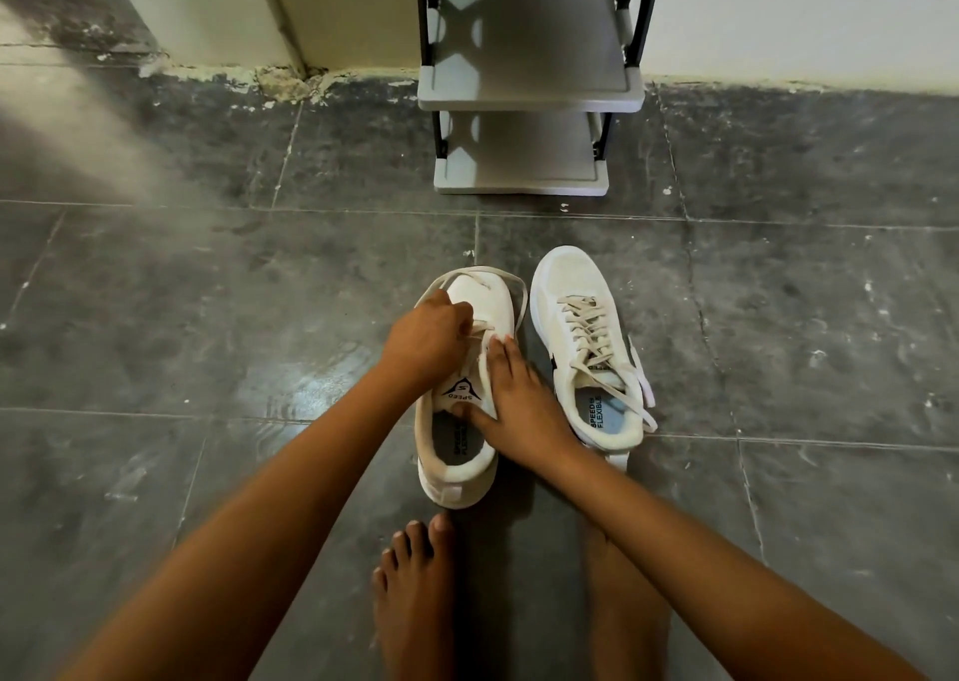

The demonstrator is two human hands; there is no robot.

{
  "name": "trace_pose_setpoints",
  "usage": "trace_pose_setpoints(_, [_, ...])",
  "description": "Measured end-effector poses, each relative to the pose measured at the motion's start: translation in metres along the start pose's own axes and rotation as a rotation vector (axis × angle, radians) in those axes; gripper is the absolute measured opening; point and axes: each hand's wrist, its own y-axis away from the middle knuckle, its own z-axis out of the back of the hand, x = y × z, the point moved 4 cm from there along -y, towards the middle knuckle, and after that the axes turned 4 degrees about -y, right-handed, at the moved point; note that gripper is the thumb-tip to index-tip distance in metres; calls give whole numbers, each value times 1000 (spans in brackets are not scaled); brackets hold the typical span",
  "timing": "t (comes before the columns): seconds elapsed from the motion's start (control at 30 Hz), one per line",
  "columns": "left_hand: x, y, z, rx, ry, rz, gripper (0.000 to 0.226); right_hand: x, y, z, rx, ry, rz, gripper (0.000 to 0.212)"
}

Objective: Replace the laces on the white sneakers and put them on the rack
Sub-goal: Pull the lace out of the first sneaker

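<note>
A dark grey tiled floor (207, 317), scuffed and paint-flecked, runs up to a pale wall (804, 16) with chipped plaster along its foot. Against that wall stands a grey shoe rack (524, 94) with black side frames, its two visible shelves bare. Nearer the camera than the rack, two white sneakers sit side by side on the floor, toes pointing toward it. The right sneaker (586, 348) is fully laced with a beige lace, and its insole reads "SPEED FLEXIBLE". The left sneaker (467, 421), just beside it, shows "SPEED" under a black logo on its tongue and partly hidden lettering on the insole. A loose beige lace (511, 286) loops around this sneaker's toe. The left hand (428, 338) is curled over the eyelets, fingers pinching the lace. The right hand (519, 405) lies with straight fingers flat on the tongue, thumb at the shoe opening. Bare feet (415, 592) rest on the floor behind the left sneaker.
</note>
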Motion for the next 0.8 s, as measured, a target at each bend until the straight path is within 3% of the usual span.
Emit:
trace_pose_setpoints(0.13, [3,-5,7,-108,88,48,12,-1,2,-4,50,-4,-31,85])
trace_pose_setpoints(0.27, [23,-2,7,-214,340,265,5,0,4,-12,46,4,-13,78])
trace_pose_setpoints(0.4, [25,5,13,-234,362,223,14,1,4,-10,42,9,-16,80])
trace_pose_setpoints(0.47, [28,16,15,-215,310,233,20,5,1,-1,19,-13,5,80])
trace_pose_setpoints(0.6, [32,46,0,72,222,232,29,19,-23,28,-64,51,41,58])
trace_pose_setpoints(0.8, [25,53,-3,13,203,127,28,35,-50,42,-99,309,9,36])
